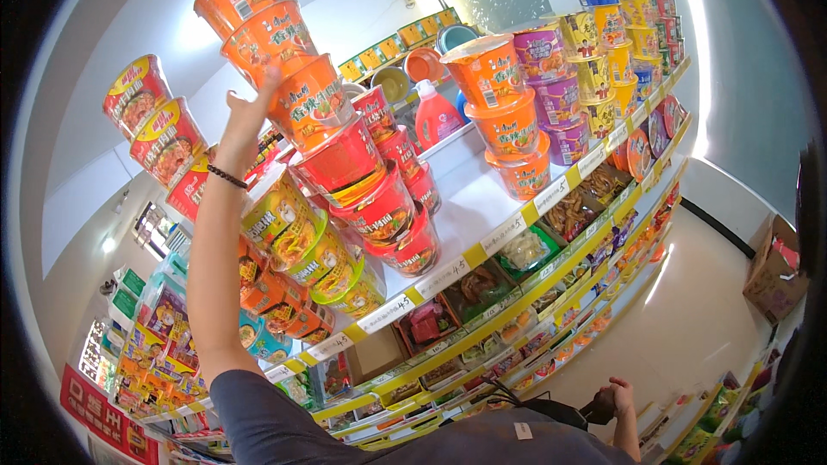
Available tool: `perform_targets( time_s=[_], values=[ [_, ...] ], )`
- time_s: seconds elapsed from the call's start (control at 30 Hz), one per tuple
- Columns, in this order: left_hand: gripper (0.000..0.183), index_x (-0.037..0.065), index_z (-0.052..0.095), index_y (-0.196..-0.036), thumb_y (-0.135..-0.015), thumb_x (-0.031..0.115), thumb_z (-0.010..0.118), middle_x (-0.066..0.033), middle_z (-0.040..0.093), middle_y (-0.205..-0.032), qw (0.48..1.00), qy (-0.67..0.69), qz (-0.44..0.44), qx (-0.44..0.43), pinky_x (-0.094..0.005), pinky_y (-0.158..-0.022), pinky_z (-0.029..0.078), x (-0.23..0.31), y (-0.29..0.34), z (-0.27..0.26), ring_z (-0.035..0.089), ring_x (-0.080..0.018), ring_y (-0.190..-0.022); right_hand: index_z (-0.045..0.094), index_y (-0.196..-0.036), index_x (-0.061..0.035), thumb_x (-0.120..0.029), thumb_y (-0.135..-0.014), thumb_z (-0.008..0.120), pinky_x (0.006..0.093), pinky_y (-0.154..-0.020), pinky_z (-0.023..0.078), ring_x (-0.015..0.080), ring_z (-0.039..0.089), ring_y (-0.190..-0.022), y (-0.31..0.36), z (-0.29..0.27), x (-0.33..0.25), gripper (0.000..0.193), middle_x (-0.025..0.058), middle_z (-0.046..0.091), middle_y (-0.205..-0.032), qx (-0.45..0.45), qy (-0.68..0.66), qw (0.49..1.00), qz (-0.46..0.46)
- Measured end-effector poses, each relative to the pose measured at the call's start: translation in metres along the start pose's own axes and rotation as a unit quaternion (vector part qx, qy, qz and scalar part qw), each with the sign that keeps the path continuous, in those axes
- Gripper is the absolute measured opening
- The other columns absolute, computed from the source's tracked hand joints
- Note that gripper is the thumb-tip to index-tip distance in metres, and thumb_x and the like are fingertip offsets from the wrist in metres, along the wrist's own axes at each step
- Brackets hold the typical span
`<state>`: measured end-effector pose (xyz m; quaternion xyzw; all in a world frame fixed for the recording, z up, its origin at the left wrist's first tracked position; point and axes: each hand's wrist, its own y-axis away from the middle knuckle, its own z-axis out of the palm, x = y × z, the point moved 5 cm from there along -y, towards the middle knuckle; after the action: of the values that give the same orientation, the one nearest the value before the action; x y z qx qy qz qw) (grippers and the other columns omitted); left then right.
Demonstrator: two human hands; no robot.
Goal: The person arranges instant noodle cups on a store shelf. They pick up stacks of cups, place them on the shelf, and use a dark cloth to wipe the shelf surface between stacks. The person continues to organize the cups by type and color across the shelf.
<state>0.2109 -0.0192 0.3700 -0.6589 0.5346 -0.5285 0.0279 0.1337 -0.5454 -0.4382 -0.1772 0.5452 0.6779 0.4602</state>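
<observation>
My left hand [248, 116], with a dark beaded bracelet on its wrist, reaches up to a stack of orange instant noodle tubs. Its fingers press round the side of the lowest orange tub [312, 105], partly hidden by it. Two more orange tubs [265, 30] rise above that one, leaning left. Beneath them stand red noodle tubs [379, 207] on the top shelf. At the lower right, my right hand [617, 396] is closed beside my body, next to a dark object [598, 408]; what it grips is unclear.
Yellow-green tubs [314, 245] and red-yellow tubs [168, 142] stand left of the stack. Farther right are another orange stack [508, 125], purple tubs [556, 103] and a red-pink bottle [437, 114]. Lower shelves hold packaged snacks [525, 251]. A cardboard box [775, 271] rests on the floor.
</observation>
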Motion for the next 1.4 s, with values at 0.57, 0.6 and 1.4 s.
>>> perform_targets(
  time_s=[0.57, 0.6, 1.4],
  values=[
    [0.08, -0.008, 0.035, -0.112, -0.068, 0.043, 0.078, -0.0044, 0.052, -0.057, 0.997, 0.032, 0.022, 0.062, -0.0313, -0.039, 0.048, -0.015, 0.002, 0.018, 0.051, -0.0136, -0.044, 0.054, -0.104, 0.0037, 0.0, -0.076, 0.046, 0.0395, -0.066, 0.053, 0.0292, 0.063, -0.073, 0.006, -0.017, 0.012, 0.029, 0.0179, 0.063, -0.081, 0.026, 0.088, 0.996, -0.003],
    [0.081, -0.008, 0.034, -0.113, -0.068, 0.043, 0.078, -0.0045, 0.052, -0.057, 0.998, 0.023, 0.018, 0.057, -0.0309, -0.039, 0.048, -0.016, 0.002, 0.016, 0.05, -0.0134, -0.043, 0.054, -0.104, 0.0039, 0.001, -0.076, 0.046, 0.0394, -0.066, 0.053, 0.0293, 0.063, -0.073, 0.002, -0.02, 0.017, 0.029, 0.0176, 0.063, -0.081, 0.022, 0.089, 0.996, 0.002],
    [0.092, -0.015, 0.04, -0.103, -0.058, 0.054, 0.081, -0.0058, 0.057, -0.062, 0.975, 0.004, 0.157, 0.154, -0.0276, -0.05, 0.049, 0.013, -0.108, 0.121, 0.057, -0.0124, -0.051, 0.052, -0.101, 0.0034, 0.001, -0.08, 0.044, 0.0386, -0.065, 0.054, 0.0285, 0.063, -0.073, 0.025, -0.051, 0.037, 0.022, 0.0162, 0.059, -0.083, 0.038, 0.006, 0.998, -0.044]
  ],
)
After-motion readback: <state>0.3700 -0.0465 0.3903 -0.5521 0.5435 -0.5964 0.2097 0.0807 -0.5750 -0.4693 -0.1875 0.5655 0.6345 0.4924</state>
